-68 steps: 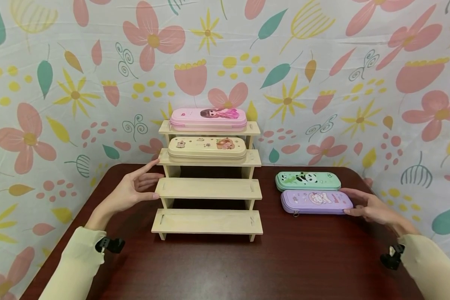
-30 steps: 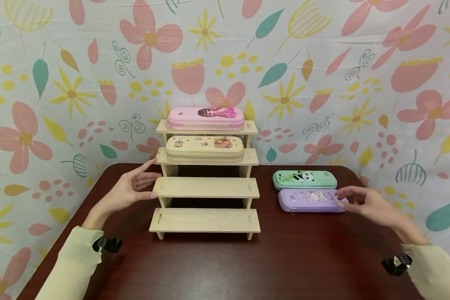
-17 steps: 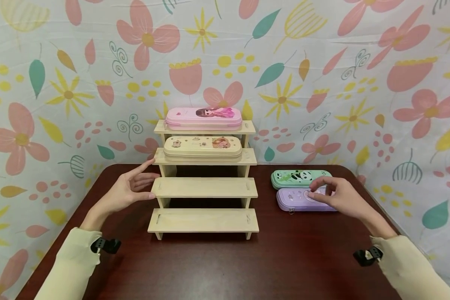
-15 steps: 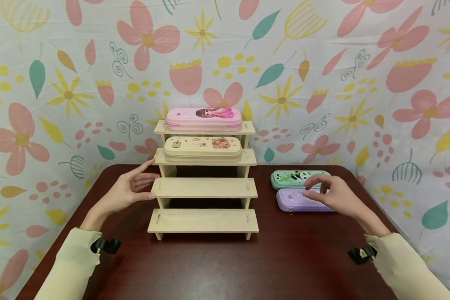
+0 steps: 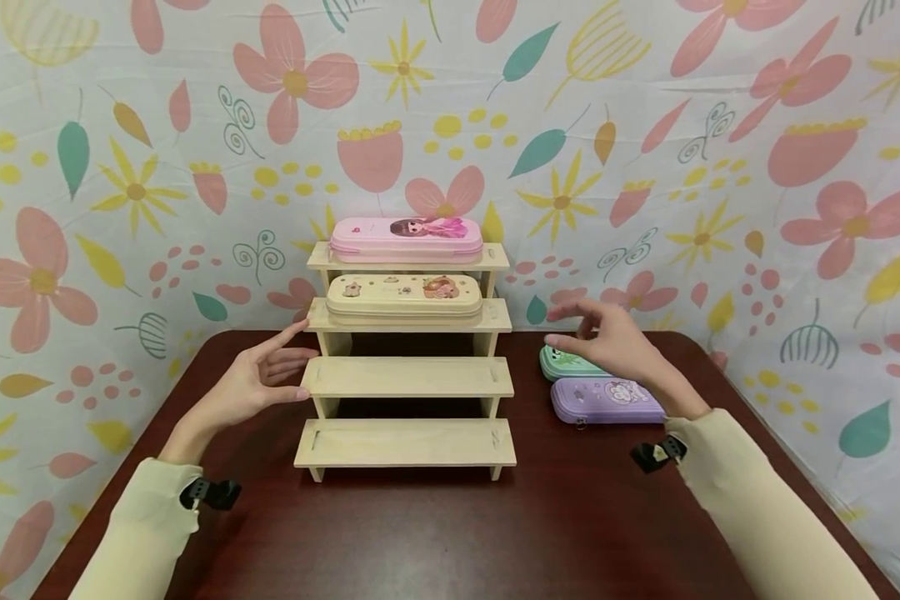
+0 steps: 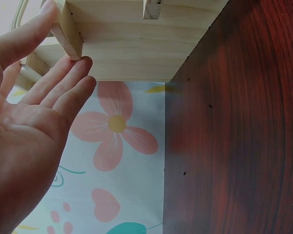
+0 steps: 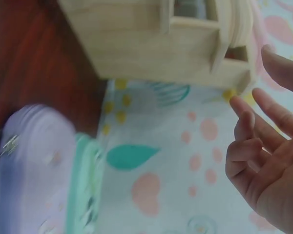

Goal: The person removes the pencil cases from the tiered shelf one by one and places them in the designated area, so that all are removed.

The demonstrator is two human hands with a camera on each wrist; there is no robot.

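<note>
A pale wooden stepped rack [image 5: 405, 442] stands on the dark table. My left hand [image 5: 243, 387] rests at its left side, with fingertips at the ends of two middle steps; in the left wrist view the fingers [image 6: 80, 83] touch a board's end. A pink pencil case [image 5: 405, 242] with a doll picture lies on the top step. On the step below lies a cream pencil case [image 5: 405, 298]. My right hand [image 5: 607, 337], thumb and index apart, hovers over the green pencil case [image 5: 562, 363] and partly hides it. Nearer me lies a purple pencil case [image 5: 600, 402].
A dark red-brown wooden table [image 5: 435, 542] carries everything. Behind it hangs a white cloth [image 5: 645, 100] printed with flowers and leaves. Small black cameras are strapped to both wrists [image 5: 213, 493].
My right hand has left the right end of the purple pencil case and moved left and up, above the green one. The purple case stays beside the green case. My left hand stays at the rack.
</note>
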